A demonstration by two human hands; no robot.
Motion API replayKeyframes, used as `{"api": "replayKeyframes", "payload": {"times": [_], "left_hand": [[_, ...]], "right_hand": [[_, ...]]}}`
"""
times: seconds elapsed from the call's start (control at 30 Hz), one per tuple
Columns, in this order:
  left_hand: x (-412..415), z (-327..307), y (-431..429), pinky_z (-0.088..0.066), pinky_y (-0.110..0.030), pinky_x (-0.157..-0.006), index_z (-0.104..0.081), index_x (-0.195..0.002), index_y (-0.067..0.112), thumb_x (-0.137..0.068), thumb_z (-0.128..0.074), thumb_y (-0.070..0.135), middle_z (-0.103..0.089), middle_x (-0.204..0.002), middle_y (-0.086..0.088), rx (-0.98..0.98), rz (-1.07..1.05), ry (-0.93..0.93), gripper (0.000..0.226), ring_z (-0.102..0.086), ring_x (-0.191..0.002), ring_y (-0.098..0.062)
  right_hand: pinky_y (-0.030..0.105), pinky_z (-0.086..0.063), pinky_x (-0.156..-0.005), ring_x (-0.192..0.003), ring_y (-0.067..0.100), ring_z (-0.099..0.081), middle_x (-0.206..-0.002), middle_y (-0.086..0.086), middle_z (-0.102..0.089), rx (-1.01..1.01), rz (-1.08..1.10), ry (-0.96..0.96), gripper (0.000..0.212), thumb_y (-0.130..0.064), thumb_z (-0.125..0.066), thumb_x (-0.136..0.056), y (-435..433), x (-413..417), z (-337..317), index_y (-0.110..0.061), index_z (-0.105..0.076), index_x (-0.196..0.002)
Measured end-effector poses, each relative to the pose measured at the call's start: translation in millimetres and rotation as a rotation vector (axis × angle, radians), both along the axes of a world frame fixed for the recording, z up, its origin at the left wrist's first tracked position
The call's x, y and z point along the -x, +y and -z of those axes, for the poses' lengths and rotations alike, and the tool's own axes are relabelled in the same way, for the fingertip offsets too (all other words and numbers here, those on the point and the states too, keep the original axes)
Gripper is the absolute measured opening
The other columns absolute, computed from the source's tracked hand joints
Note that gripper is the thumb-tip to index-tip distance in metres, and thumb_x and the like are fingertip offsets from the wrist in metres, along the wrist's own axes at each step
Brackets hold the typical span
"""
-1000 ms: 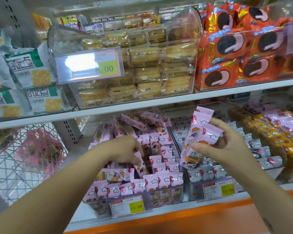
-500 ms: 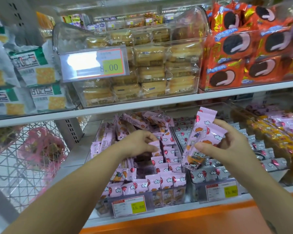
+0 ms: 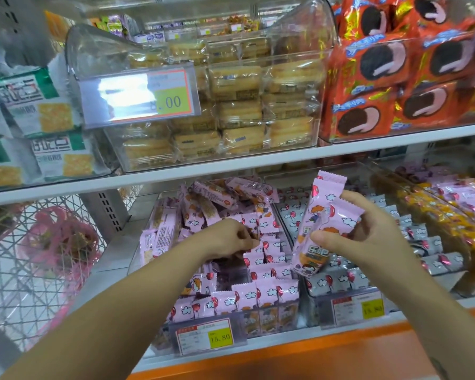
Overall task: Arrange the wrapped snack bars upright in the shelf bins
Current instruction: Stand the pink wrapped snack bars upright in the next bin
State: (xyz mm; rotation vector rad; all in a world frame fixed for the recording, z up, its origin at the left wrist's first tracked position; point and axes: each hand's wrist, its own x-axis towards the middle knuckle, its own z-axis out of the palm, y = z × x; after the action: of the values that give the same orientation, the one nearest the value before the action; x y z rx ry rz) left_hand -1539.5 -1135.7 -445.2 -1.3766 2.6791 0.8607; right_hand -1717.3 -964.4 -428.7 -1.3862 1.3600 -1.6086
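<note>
Stock: pink film-wrapped snack bars [image 3: 261,294].

Handling (est.): small and light. Wrapper thin, glossy, prob. slick, so may slide betw. fingers. Filling likely brittle, so no hard squeeze. Best hold is mid-body, thumb on one flat face, fingers on the other. Crimped ends flop, so poor for steering. Upright bars prob. tip over unless packed vs. neighbours.

Look: oblong pkts, pink w/ white clouds, red balloons, cartoon figure w/ orange hair, orange band low down, saw-tooth seal at each end.

Location, L to R:
- Lower ctr-left of frame: clear rectangular plastic bin [image 3: 272,322] w/ white-and-yellow price tag [image 3: 205,337] on its front. Front rows stand upright, seals up. Back of bin holds an untidy heap [image 3: 217,198], lying flat or tilted. A few bars lean at the bin's left side.
- Left hand [image 3: 228,237]: reaches into mid-bin, fingers curled down among the upright bars. Whether it pinches one, cannot tell.
- Ctr: held bunch [image 3: 322,209], approx. two bars, above where the two bins meet, tilted, top seals uppermost.
- Right hand [image 3: 368,237]: clamped on that bunch, thumb [image 3: 321,239] across the front face, fingers behind.
- Right of ctr: neighbouring clear bin of grey film-wrapped bars [image 3: 412,234], similar cloud-and-balloon print, mostly in rows.
</note>
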Motion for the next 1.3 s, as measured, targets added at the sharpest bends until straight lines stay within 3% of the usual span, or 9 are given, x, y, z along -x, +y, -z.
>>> {"api": "replayKeyframes", "payload": {"times": [0.1, 0.17, 0.33, 0.47, 0.6, 0.9, 0.97, 1.1, 1.3], "left_hand": [[-7.1, -7.7, -1.9, -0.045, -0.031, -0.089, -0.059, -0.118, 0.018, -0.095, -0.038, 0.054, -0.057, -0.112, 0.003, -0.085, 0.018, -0.006, 0.048, -0.058, -0.092, -0.016], [-14.3, -14.0, -6.9, -0.044, -0.036, -0.1, -0.061, -0.115, 0.014, -0.1, -0.032, 0.044, -0.056, -0.128, -0.007, -0.154, 0.035, 0.063, 0.045, -0.056, -0.11, -0.022], [-15.2, -22.3, -16.0, -0.044, -0.024, -0.088, -0.062, -0.119, 0.017, -0.095, -0.05, 0.023, -0.062, -0.12, 0.002, 0.186, 0.241, -0.203, 0.027, -0.058, -0.107, -0.017], [-32.1, -13.6, -16.7, -0.047, -0.031, -0.088, -0.061, -0.117, 0.027, -0.083, -0.066, 0.045, -0.065, -0.113, 0.007, 0.181, 0.329, -0.392, 0.039, -0.059, -0.1, -0.014], [-32.1, 2.1, -13.9, -0.041, -0.029, -0.075, -0.055, -0.122, 0.037, -0.073, -0.06, 0.068, -0.063, -0.114, 0.009, 0.364, 0.422, -0.577, 0.059, -0.058, -0.1, -0.019], [-17.2, 10.6, -13.4, -0.043, -0.032, -0.075, -0.037, -0.14, 0.027, -0.079, -0.055, 0.066, -0.063, -0.114, -0.001, 0.364, 0.394, -0.763, 0.075, -0.059, -0.095, -0.023], [-17.0, 11.6, -16.8, -0.043, -0.032, -0.073, -0.047, -0.131, 0.024, -0.079, -0.055, 0.067, -0.064, -0.101, 0.002, 0.343, 0.365, -0.768, 0.067, -0.059, -0.091, -0.023], [-13.2, 17.9, -16.1, -0.039, -0.03, -0.062, -0.058, -0.08, 0.016, -0.086, -0.048, 0.063, -0.047, -0.065, 0.005, 0.404, 0.336, -0.844, 0.049, -0.053, -0.072, -0.021], [-7.5, 21.2, -14.2, -0.046, -0.033, -0.066, -0.056, -0.088, 0.017, -0.086, -0.054, 0.054, -0.046, -0.066, 0.005, 0.426, 0.298, -0.853, 0.037, -0.053, -0.075, -0.02]], "right_hand": [[0.023, -0.057, -0.071, -0.088, 0.015, -0.07, -0.099, -0.005, -0.073, -0.006, -0.012, -0.008, 0.066, -0.029, -0.077, -0.054, 0.9, 0.0, 0.6, -0.028, -0.057, -0.118], [0.025, -0.057, -0.071, -0.088, 0.016, -0.07, -0.099, -0.004, -0.073, -0.01, -0.016, -0.008, 0.067, -0.029, -0.078, -0.054, 1.3, 0.5, 1.6, -0.028, -0.057, -0.117], [0.023, -0.057, -0.07, -0.086, 0.015, -0.071, -0.097, -0.005, -0.073, -0.005, -0.024, -0.01, 0.065, -0.03, -0.077, -0.053, 0.7, 1.6, 1.9, -0.03, -0.058, -0.115], [0.019, -0.055, -0.068, -0.086, 0.014, -0.071, -0.099, -0.006, -0.073, -0.008, -0.027, -0.017, 0.067, -0.031, -0.077, -0.052, 1.8, 2.6, 1.2, -0.03, -0.058, -0.116], [0.018, -0.055, -0.066, -0.084, 0.013, -0.071, -0.097, -0.008, -0.073, -0.012, -0.022, -0.011, 0.065, -0.033, -0.076, -0.051, 2.7, 1.9, 0.9, -0.031, -0.058, -0.114], [0.019, -0.055, -0.065, -0.086, 0.014, -0.071, -0.101, -0.005, -0.072, -0.029, 0.006, 0.004, 0.08, -0.037, -0.077, -0.049, 3.7, 4.9, 3.9, -0.026, -0.054, -0.124], [0.019, -0.055, -0.066, -0.086, 0.014, -0.071, -0.102, -0.005, -0.072, -0.03, 0.003, 0.012, 0.082, -0.037, -0.081, -0.048, 3.6, 4.6, 3.8, -0.027, -0.054, -0.124], [0.017, -0.055, -0.065, -0.085, 0.013, -0.07, -0.1, -0.006, -0.072, -0.032, 0.012, 0.022, 0.081, -0.038, -0.081, -0.048, 3.8, 4.5, 3.5, -0.027, -0.054, -0.124], [0.02, -0.056, -0.067, -0.088, 0.015, -0.07, -0.103, -0.006, -0.072, -0.012, -0.004, 0.008, 0.077, -0.04, -0.077, -0.049, 5.4, 3.8, 2.0, -0.028, -0.056, -0.122]]}}
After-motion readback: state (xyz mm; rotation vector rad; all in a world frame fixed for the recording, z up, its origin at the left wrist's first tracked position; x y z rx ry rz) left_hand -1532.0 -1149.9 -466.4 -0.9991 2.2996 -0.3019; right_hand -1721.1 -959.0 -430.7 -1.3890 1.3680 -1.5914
